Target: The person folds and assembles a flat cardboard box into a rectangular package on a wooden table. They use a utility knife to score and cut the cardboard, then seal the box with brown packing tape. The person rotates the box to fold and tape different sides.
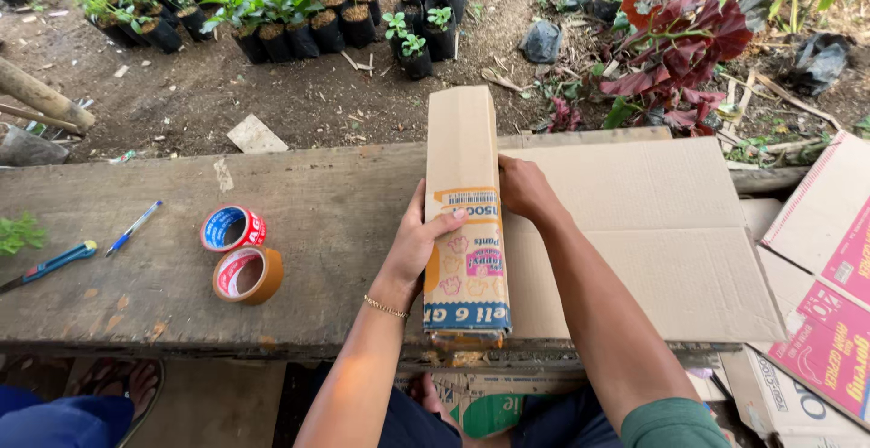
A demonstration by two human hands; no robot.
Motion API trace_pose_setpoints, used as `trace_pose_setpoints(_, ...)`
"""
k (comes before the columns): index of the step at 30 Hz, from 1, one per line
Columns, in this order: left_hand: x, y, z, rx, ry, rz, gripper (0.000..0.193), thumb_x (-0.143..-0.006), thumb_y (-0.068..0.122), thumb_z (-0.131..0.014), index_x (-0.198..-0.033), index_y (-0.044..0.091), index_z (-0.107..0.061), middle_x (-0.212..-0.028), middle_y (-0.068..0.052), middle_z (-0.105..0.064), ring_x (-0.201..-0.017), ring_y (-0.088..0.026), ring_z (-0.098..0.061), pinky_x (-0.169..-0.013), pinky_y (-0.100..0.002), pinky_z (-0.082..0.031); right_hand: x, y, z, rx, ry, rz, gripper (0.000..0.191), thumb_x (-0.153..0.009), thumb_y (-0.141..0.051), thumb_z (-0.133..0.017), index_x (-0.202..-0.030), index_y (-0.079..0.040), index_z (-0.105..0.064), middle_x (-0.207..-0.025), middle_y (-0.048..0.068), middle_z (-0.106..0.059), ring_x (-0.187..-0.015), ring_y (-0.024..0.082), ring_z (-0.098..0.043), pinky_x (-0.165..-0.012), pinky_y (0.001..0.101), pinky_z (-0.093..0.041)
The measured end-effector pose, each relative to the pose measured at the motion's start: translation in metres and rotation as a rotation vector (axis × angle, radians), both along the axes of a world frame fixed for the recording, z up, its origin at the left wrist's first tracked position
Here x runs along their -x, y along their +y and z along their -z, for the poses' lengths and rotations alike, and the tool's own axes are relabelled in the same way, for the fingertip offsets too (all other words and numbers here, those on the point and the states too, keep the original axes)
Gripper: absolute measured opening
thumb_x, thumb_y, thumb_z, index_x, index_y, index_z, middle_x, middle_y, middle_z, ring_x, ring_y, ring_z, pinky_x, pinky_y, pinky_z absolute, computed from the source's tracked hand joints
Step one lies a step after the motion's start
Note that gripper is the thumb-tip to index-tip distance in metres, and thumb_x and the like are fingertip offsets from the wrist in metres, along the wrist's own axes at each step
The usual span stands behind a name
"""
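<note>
A long folded cardboard panel (464,154) with printed colours stands on edge across a weathered wooden bench (308,212). My left hand (419,241) grips its left face, thumb laid over the printed side, a thin gold bracelet on the wrist. On the other side, my right hand (524,190) presses where the panel meets a flat brown cardboard sheet (662,240) lying on the bench to the right.
Two tape rolls sit left of the hands, a red-and-white one (233,228) and a brown one (247,275). Farther left lie a blue pen (134,227) and a blue cutter (54,265). Printed flattened boxes (829,303) lie at the right. Potted seedlings (272,13) and a red-leaved plant (684,49) stand beyond.
</note>
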State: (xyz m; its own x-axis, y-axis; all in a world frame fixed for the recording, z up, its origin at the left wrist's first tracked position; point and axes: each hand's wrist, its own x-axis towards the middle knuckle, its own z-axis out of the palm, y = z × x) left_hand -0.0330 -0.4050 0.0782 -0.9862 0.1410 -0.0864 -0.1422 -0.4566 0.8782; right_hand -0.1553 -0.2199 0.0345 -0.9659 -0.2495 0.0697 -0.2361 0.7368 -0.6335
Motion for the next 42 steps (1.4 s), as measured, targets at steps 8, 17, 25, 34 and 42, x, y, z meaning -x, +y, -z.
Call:
trace_pose_setpoints(8,0.009,0.001,0.008,-0.04,0.028,-0.003,0.057,-0.085,0.002,-0.071,-0.136,0.001,-0.045,-0.113,-0.016,-0.068,-0.097,-0.025,-0.072,-0.081,-0.036,-0.062,-0.104,0.011,0.021,0.036,-0.059,-0.017,0.036,-0.088,-0.024,-0.071,-0.122,-0.013,-0.066,-0.098,0.022,-0.073,-0.088,0.042,-0.07,-0.078,0.0482,-0.057)
trace_pose_setpoints(17,0.009,0.004,0.015,-0.034,0.019,-0.024,0.056,-0.083,0.002,-0.072,-0.132,0.002,-0.047,-0.111,-0.016,-0.068,-0.094,-0.025,-0.073,-0.079,-0.037,-0.064,-0.229,0.029,0.013,-0.017,-0.096,-0.011,0.045,-0.086,-0.005,-0.054,-0.13,-0.009,-0.06,-0.084,0.029,-0.068,-0.081,0.05,-0.065,-0.074,0.0585,-0.051)
trace_pose_setpoints(25,0.011,0.005,0.007,0.053,0.032,-0.011,0.054,-0.085,0.006,-0.073,-0.132,0.0,-0.047,-0.112,-0.018,-0.069,-0.093,-0.024,-0.074,-0.078,-0.035,-0.063,-0.291,0.031,-0.004,-0.072,-0.166,0.002,0.049,-0.09,-0.009,-0.055,-0.139,-0.004,-0.055,-0.081,0.031,-0.067,-0.08,0.047,-0.067,-0.075,0.0562,-0.052)
trace_pose_setpoints(34,0.005,0.005,0.0,-0.022,-0.027,0.008,0.059,-0.085,0.005,-0.068,-0.138,0.0,-0.043,-0.112,-0.02,-0.068,-0.09,-0.027,-0.074,-0.076,-0.038,-0.064,-0.323,0.048,-0.002,0.099,-0.068,-0.013,0.037,-0.086,-0.008,-0.058,-0.121,-0.003,-0.069,-0.084,0.023,-0.073,-0.077,0.037,-0.073,-0.069,0.0454,-0.058)
trace_pose_setpoints(42,0.002,0.006,-0.006,-0.049,-0.002,0.02,0.059,-0.084,0.003,-0.067,-0.139,0.007,-0.045,-0.114,-0.016,-0.068,-0.095,-0.025,-0.073,-0.078,-0.038,-0.063,-0.19,0.039,-0.016,0.287,0.005,0.399,0.043,-0.094,-0.014,-0.058,-0.137,-0.009,-0.06,-0.068,0.018,-0.067,-0.059,0.035,-0.066,-0.059,0.0449,-0.051)
